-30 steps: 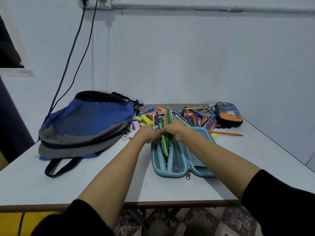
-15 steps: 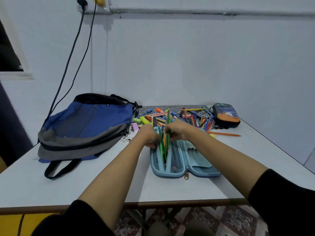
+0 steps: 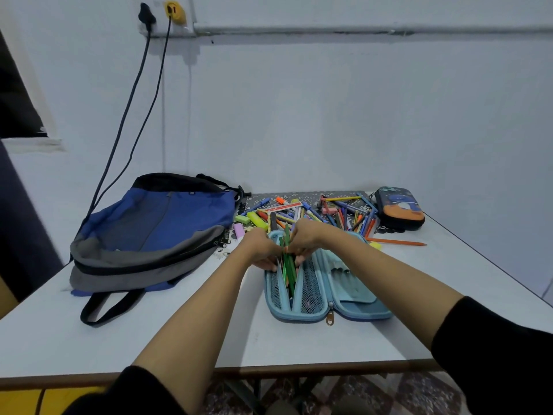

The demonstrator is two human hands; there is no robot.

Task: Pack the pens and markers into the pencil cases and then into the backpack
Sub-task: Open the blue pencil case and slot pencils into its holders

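My right hand [image 3: 305, 238] grip pinches slim green pens [image 3: 288, 266] inside the open light-blue zipped pencil case [image 3: 351, 284]; my left hand [image 3: 259, 247], at their nine o'clock: grip state undeterminable.

Two dark cables [image 3: 121, 124] hang from a yellow plug [image 3: 175, 10] behind the white table [image 3: 299, 339].

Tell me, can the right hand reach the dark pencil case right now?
Likely yes, once freed: right hand grips green pens in the blue case; only loose pens lie before the dark pencil case.
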